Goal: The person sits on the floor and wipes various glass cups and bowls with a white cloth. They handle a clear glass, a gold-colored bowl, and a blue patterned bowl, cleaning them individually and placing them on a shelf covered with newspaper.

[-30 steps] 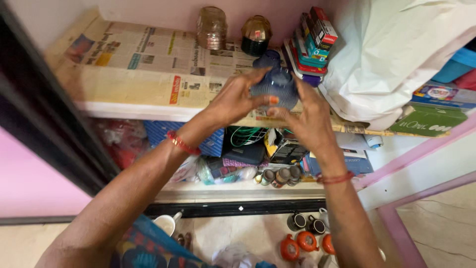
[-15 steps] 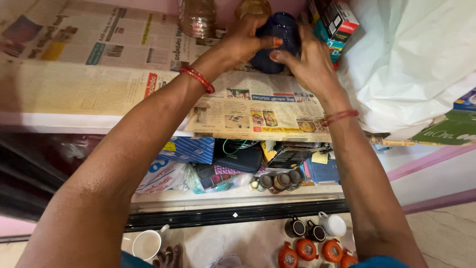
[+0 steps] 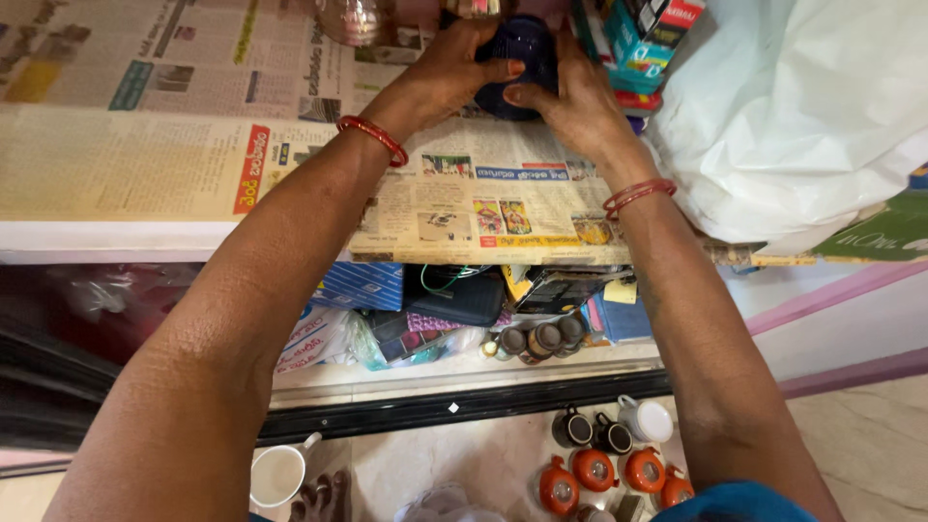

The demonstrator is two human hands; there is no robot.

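Note:
A dark blue jar (image 3: pixel 520 60) stands at the back of a shelf lined with newspaper (image 3: pixel 290 145). My left hand (image 3: pixel 445 72) grips its left side and my right hand (image 3: pixel 570 92) grips its right side, thumbs meeting across the front. Red bangles circle both wrists. A clear glass jar (image 3: pixel 350 19) stands just left of the blue one. Stacked colourful boxes (image 3: pixel 638 43) lean right beside it.
A large white plastic bag (image 3: pixel 802 116) fills the shelf's right side. The lower shelf holds blue packets, a dark pouch (image 3: pixel 454 295) and small bottles (image 3: pixel 541 338). On the floor stand a white cup (image 3: pixel 278 474), dark mugs (image 3: pixel 590 430) and orange pots (image 3: pixel 609 474).
Both hands have carried the blue jar from the shelf's front edge to the back, between the glass jar and the boxes. The view has shifted closer to the shelf.

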